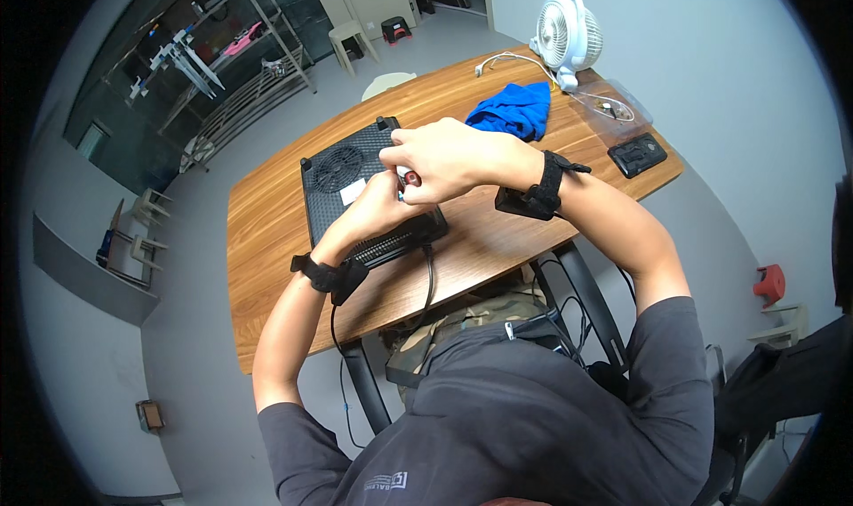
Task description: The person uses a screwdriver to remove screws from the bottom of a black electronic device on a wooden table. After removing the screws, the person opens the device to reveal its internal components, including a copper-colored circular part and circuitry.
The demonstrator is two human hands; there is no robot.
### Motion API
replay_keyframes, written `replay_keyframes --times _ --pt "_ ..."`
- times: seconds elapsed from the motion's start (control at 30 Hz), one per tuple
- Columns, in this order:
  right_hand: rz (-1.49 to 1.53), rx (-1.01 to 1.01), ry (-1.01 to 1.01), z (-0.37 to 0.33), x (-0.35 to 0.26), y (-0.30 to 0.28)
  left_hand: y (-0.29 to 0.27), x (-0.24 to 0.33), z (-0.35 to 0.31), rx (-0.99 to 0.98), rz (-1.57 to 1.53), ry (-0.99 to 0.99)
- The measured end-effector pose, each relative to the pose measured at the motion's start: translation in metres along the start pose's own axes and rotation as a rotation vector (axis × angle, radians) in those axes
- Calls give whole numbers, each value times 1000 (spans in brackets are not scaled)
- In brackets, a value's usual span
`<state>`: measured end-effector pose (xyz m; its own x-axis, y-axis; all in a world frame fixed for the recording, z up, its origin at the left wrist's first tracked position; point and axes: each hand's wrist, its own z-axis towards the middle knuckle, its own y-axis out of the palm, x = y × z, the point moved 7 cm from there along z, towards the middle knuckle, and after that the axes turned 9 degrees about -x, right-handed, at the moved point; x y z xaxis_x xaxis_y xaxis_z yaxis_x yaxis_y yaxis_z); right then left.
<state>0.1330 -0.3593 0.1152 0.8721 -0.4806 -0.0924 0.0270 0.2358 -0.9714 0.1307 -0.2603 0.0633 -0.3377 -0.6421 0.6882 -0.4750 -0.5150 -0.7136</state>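
Observation:
A flat black device with a round fan grille (339,170), a mesh-like surface and a white label lies on the wooden table; it looks like a laptop cooling pad. Above its right side my two hands meet. My right hand (449,158) is closed round a small object with a dark red, rounded end (411,178) and a whitish part; its kind is hidden by the fingers. Just below it, my left hand (380,209) has its fingers bent together against the right. What the left fingers grip is hidden. Both wrists wear black straps with small boxes.
Right of the device lies a crumpled blue cloth (514,111). A white fan (567,39) stands at the far right corner, near a clear plastic tray (613,115) and a black phone-like object (637,155). A black cable (430,275) runs from the device over the near edge.

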Motion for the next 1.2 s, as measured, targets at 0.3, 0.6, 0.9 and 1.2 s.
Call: replay_keyframes --times 0.3,0.6,0.9,1.2 --pt "22 -107 15 0 4 0 3 -20 9 -21 35 -37" --pt "-122 -97 110 6 1 -2 8 -18 14 42 -102 105" --pt "21 -63 57 -7 2 -2 4 -22 7 2 -41 70" --pt "37 43 24 -2 9 6 3 -4 5 76 54 59"
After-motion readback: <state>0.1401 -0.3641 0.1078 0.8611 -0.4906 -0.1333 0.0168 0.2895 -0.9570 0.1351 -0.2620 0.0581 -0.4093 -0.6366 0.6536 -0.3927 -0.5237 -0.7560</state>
